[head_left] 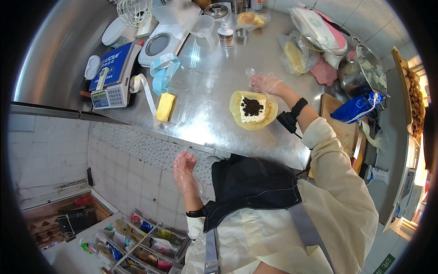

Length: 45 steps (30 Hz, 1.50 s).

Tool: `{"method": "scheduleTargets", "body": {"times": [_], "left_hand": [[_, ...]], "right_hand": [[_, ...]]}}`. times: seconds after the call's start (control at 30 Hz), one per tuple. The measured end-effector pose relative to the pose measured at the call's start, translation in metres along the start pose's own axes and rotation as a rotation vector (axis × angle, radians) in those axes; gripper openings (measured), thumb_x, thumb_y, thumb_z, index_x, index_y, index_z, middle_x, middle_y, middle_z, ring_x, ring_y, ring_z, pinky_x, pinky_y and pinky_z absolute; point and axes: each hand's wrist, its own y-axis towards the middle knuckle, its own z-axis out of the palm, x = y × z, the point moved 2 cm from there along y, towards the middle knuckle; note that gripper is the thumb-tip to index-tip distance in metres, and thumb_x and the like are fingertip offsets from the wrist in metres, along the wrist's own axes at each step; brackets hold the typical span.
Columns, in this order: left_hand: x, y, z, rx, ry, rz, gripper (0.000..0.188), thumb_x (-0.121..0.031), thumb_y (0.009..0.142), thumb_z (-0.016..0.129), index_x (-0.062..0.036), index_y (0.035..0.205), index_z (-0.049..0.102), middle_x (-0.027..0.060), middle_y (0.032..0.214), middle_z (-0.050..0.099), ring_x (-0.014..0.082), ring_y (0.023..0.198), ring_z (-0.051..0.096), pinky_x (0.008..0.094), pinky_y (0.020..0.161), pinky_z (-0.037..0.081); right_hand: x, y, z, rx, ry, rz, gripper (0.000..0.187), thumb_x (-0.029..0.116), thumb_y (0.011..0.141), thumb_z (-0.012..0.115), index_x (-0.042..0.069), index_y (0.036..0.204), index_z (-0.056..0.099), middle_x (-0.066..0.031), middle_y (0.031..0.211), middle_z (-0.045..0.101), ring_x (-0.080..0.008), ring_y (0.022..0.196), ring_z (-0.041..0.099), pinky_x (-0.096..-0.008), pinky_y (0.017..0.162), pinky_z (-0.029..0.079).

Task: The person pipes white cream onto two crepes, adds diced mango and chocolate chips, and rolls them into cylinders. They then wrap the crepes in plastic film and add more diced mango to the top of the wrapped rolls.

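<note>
A round, thin yellow crepe point(272, 109) lies flat on the steel table. On it is a square of white cream point(247, 119) topped with dark crumbs point(252, 108). My right hand point(267, 85), in a clear plastic glove, is just beyond the crepe's far edge, its fingers closed. At its fingertips shows a small clear spoon-like piece point(250, 71), too small to name surely. My left hand point(184, 172), also gloved, is off the table in front of its near edge. Its fingers are loosely bent and apart, with nothing seen in them. To the left, a folded yellow crepe parcel point(164, 107) sits in a clear plastic tray point(181, 109).
A blue-topped digital scale point(109, 84), blue-white tape point(166, 71) and a white kitchen scale point(159, 44) stand left. A small bottle point(225, 36) is at the back. At right are bagged food point(294, 55), a metal bowl point(351, 75), a blue bag point(357, 108) and a cutting board point(335, 125).
</note>
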Motion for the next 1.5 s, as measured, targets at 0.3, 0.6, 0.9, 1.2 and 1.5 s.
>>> {"method": "scheduleTargets", "body": {"times": [0.3,0.6,0.9,1.2,1.5], "left_hand": [[0.005,0.0,0.0,0.01,-0.002,0.016,0.028,-0.02,0.093,0.056,0.0014,0.111,0.056,0.0086,0.093,0.062,0.016,0.084,0.06,0.0282,0.078,0.05],[0.0,0.0,0.009,0.079,0.056,0.073,0.028,-0.022,0.095,0.053,0.0015,0.112,0.056,0.0084,0.095,0.061,0.0161,0.089,0.06,0.0285,0.08,0.049],[-0.006,0.011,0.059,0.44,0.343,0.182,0.023,-0.018,0.097,0.049,-0.001,0.111,0.057,0.008,0.096,0.063,0.0154,0.088,0.061,0.0293,0.08,0.049],[0.018,0.002,0.098,0.914,0.974,0.616,0.022,-0.013,0.091,0.051,-0.006,0.111,0.057,0.0144,0.104,0.064,0.0317,0.097,0.061,0.0382,0.086,0.048],[0.075,0.027,0.142,1.233,1.36,1.038,0.045,-0.009,0.086,0.05,-0.0014,0.13,0.045,0.017,0.137,0.044,0.0326,0.131,0.037,0.0391,0.108,0.032]], "right_hand": [[-0.011,0.005,0.012,0.074,-0.176,-0.115,0.061,0.054,0.096,0.028,0.01,0.093,0.07,-0.0148,0.089,0.067,-0.0325,0.084,0.061,-0.0401,0.081,0.046],[0.034,-0.076,-0.005,0.036,-0.341,-0.119,0.041,0.042,0.094,0.043,0.006,0.098,0.062,-0.0143,0.092,0.066,-0.0324,0.085,0.062,-0.0419,0.076,0.049],[-0.008,-0.116,0.066,0.217,-0.526,-0.282,0.019,0.021,0.086,0.052,0.005,0.092,0.06,-0.017,0.083,0.062,-0.0353,0.08,0.062,-0.0441,0.073,0.05],[-0.021,-0.112,0.068,-0.006,-0.729,-0.538,0.015,0.02,0.087,0.052,0.006,0.088,0.058,-0.0145,0.082,0.062,-0.0327,0.078,0.063,-0.0428,0.064,0.052],[-0.012,-0.11,0.053,-0.211,-0.492,-0.268,0.014,0.025,0.086,0.057,0.011,0.088,0.058,-0.0123,0.085,0.063,-0.0315,0.081,0.063,-0.0435,0.068,0.051]]}}
